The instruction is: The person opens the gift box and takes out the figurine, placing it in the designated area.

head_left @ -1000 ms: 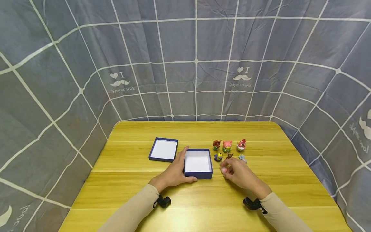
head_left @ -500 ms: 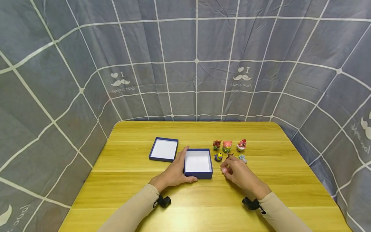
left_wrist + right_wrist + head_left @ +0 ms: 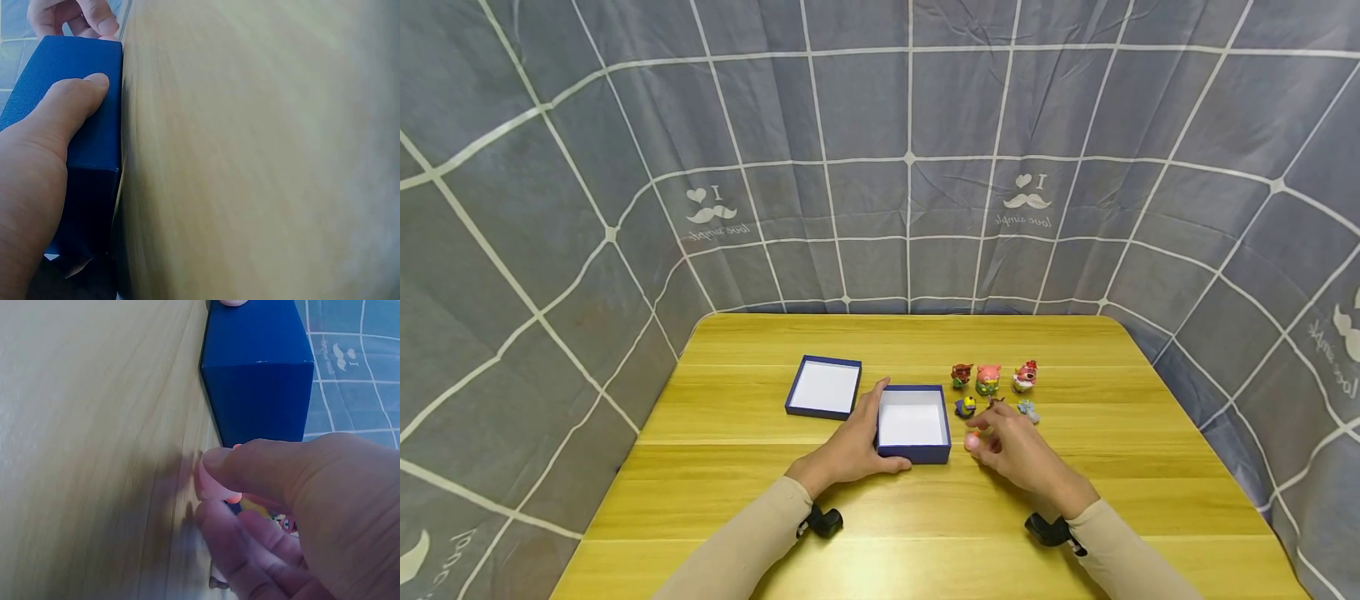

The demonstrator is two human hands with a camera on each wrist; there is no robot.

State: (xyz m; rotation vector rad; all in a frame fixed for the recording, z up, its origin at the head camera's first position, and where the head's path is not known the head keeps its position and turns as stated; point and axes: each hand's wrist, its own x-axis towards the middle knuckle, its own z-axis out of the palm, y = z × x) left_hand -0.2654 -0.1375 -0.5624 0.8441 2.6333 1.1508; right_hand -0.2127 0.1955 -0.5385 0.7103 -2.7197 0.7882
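My left hand grips the left side of an open blue box with a white inside, its thumb on the near wall. In the left wrist view that thumb lies flat against the blue side. Just right of the box, my right hand pinches a small pink figurine with an orange part between thumb and fingertips, low over the table. From the right wrist, the pink figurine shows partly behind the thumb. A small brown figurine behind the right fingers is partly hidden.
Behind the right hand stand a red-brown figurine, a pink pig figurine and a pink-and-red one. Closer are a yellow-and-blue figurine and a grey-blue one. A blue lid lies white side up, left of the box.
The right hand has shifted slightly left toward the box, and the pink figurine has moved left with it, showing more beyond the fingertips. The left hand and box have stayed put.
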